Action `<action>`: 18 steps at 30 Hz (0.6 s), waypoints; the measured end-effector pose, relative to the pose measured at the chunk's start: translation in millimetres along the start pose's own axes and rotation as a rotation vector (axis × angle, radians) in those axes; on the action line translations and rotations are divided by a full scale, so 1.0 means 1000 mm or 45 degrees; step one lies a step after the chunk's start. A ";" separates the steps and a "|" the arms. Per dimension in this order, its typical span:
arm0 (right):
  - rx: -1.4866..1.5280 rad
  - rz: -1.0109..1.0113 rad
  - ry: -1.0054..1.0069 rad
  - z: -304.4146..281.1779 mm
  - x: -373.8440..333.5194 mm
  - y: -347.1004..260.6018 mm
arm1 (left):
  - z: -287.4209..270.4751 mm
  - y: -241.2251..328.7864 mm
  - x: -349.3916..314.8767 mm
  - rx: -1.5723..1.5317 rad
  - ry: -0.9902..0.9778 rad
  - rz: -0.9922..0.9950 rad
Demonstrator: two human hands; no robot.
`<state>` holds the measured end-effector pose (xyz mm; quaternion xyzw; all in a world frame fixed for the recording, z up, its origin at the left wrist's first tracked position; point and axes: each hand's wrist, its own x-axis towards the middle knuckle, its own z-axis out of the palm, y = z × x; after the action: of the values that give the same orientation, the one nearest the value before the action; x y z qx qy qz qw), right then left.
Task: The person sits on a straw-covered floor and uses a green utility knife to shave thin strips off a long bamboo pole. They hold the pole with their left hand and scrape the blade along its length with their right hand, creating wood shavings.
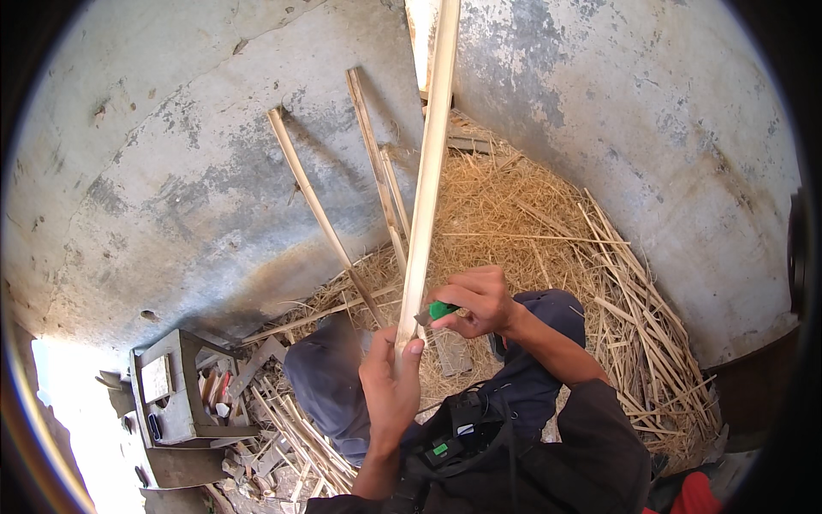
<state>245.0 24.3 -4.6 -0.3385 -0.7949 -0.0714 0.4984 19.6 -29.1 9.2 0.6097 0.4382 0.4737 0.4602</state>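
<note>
A long, pale split bamboo strip (425, 184) rises from between my knees past the top of the view, tilted slightly to the right. My left hand (391, 381) is closed round its lower end, thumb along the front face. Just to the right, my right hand (481, 298) grips a knife (441, 309) by its green handle. Its short blade points left and meets the strip's edge a little above my left thumb, as far as I can see. The strip's bottom tip is hidden behind my left hand.
Several bamboo lengths (310, 193) lean against the left wall. Straw-like shavings (505, 201) cover the floor ahead, with a heap of thin sticks (642, 343) along the right. A grey box-like stand (181, 385) is at lower left, beside scattered offcuts (274, 454). Worn walls meet ahead.
</note>
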 end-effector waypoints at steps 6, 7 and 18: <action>-0.043 -0.019 0.009 -0.001 0.002 -0.002 | -0.001 -0.001 -0.002 0.021 0.006 -0.018; -0.043 -0.021 0.013 -0.001 0.002 -0.003 | -0.003 -0.002 -0.003 0.028 0.002 -0.026; -0.077 -0.047 0.027 -0.003 0.004 -0.005 | -0.006 -0.007 -0.007 0.060 0.009 0.009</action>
<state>242.9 21.3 1.2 -0.3379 -0.7932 -0.1082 0.4949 12.3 -33.4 2.4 0.6202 0.4488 0.4671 0.4425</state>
